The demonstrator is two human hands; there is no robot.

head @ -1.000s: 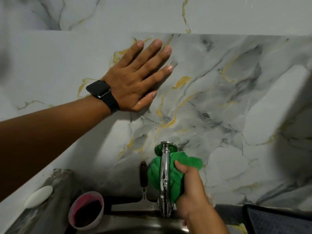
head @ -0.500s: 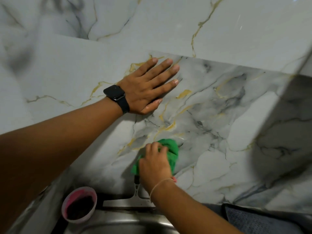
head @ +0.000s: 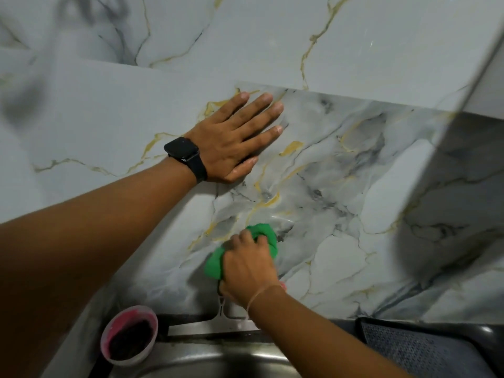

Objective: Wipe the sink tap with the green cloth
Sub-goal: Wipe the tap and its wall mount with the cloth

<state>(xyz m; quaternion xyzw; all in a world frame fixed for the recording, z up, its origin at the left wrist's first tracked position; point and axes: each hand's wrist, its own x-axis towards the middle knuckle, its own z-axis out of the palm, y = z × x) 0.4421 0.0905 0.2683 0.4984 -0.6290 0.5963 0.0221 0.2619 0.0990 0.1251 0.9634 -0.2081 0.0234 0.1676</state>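
My right hand (head: 246, 266) is closed over the green cloth (head: 215, 264), pressing it against the tap where it meets the marble wall. The tap itself is hidden under the cloth and my hand; only a dark bit of its base shows below my palm. Green cloth bulges out above and to the left of my fingers. My left hand (head: 234, 137), with a black watch on the wrist, lies flat against the wall above, fingers spread and holding nothing.
A steel sink (head: 207, 358) lies along the bottom edge. A pink plastic cup (head: 128, 335) with dark contents stands at the sink's left corner. A black mesh tray (head: 425, 347) sits at the lower right. Marble tiles cover the wall.
One second ago the chrome spout was visible with the cloth gripped beside it. My right hand has since moved up over the tap's top, covering it. My left hand stays pressed on the wall.
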